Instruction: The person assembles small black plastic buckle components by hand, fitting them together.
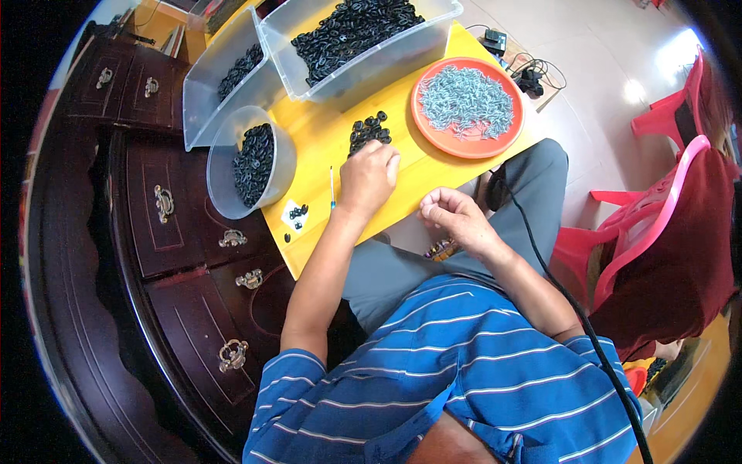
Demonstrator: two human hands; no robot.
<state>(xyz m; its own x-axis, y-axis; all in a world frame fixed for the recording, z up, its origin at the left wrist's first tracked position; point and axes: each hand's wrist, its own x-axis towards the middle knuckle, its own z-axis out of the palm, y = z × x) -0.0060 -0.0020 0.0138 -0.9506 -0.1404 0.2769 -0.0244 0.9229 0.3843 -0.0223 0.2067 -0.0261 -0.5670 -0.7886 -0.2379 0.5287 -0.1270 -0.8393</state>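
Note:
At the near edge of a small pile of black oval plastic pieces [368,131], my left hand [369,179] is bent down over the yellow table. Its fingers are curled together, and their tips are hidden from above. My right hand [459,220] hovers past the table's front edge, over my lap, with thumb and fingers pinched. Whatever it may hold is too small to make out. An orange-red plate [516,133] heaped with small silvery screws [468,100] stands on the table's right side, beyond my right hand.
Clear plastic bins [317,91] [202,116] and a round tub [224,203] hold more black pieces. A thin screwdriver [332,188] and a white scrap [294,214] with several black bits lie at left. Dark wooden drawers [174,209] flank the table; pink chairs [618,232] stand right.

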